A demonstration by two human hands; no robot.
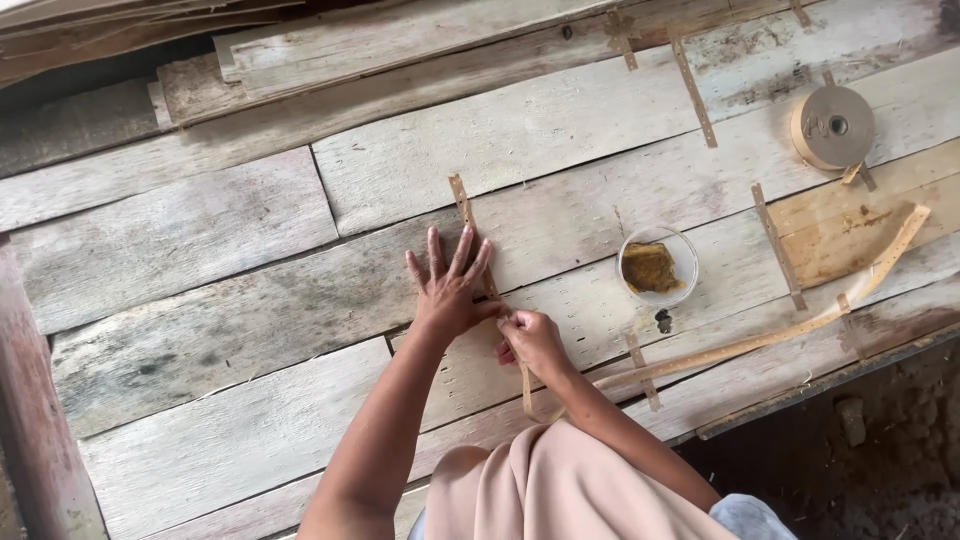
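At frame centre, the left hand (450, 287) is pressed flat, fingers spread wide, on a thin perforated tape strip (466, 214) laid across rough grey veneer sheets (200, 300). The strip's lower end is pinched in the closed right hand (532, 340). A glass bowl (657, 266) and tape roll (832, 126) are seen to the right.

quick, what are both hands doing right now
Left hand: open, fingers spread, pressing flat on the tape strip.
Right hand: closed, pinching the tape strip.
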